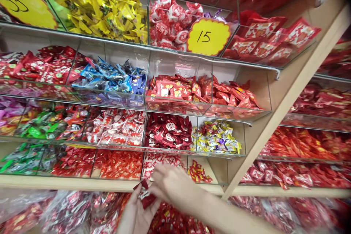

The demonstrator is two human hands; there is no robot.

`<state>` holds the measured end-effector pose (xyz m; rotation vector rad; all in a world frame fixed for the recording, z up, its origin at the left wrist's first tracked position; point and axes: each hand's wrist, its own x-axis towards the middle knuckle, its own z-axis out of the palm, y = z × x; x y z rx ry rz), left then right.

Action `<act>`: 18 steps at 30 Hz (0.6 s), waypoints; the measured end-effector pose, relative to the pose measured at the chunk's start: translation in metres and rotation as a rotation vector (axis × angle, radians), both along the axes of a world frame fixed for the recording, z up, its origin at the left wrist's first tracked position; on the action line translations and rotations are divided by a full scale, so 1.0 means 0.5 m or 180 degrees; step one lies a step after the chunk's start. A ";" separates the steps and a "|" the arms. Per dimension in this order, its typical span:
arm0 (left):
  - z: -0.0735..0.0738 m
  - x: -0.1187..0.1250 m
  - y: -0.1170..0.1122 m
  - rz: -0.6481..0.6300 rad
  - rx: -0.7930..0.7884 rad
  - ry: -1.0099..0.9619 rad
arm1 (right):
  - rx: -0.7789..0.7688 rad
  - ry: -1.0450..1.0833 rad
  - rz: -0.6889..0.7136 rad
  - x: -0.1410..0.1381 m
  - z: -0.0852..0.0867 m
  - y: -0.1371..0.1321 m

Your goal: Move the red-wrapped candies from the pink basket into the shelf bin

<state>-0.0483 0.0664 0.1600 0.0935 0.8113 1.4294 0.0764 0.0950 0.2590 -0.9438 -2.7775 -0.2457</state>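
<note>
In the lower middle, my left hand (pixel 136 214) is palm up, its fingers around a small dark red wrapped candy (pixel 147 196) with white lettering. Across from the right reaches my right hand (pixel 170 185), bent at the wrist just above that candy. Its fingers are blurred and partly turned away, so whether they pinch the wrapper is unclear. Similar dark red candies (pixel 168 131) fill a shelf bin above the hands. Directly behind my right hand is a bin of pink-and-white wrapped candies (pixel 161 160).
Clear-fronted bins of wrapped candy rise in tiers. Yellow price tags reading 15 (pixel 208 36) and 35 (pixel 24 3) hang on the upper fronts. A slanting wooden divider (pixel 274 117) stands at right. Below the wooden ledge (pixel 68 182) lie bagged candies (pixel 68 212).
</note>
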 end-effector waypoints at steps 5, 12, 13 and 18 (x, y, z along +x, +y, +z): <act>0.003 0.012 -0.011 -0.0091 -0.0077 -0.0071 | 0.0291 0.0046 -0.0354 -0.001 0.059 0.151; 0.014 0.017 -0.022 -0.0266 -0.0449 -0.0003 | 0.0483 -0.0571 0.0146 -0.011 0.053 0.261; 0.013 0.016 -0.022 -0.0267 -0.0481 -0.0016 | 0.0505 -0.0619 0.0156 -0.010 0.054 0.261; 0.002 0.014 -0.020 -0.0283 -0.0525 -0.0052 | 0.0387 -0.0742 0.0186 -0.008 0.073 0.249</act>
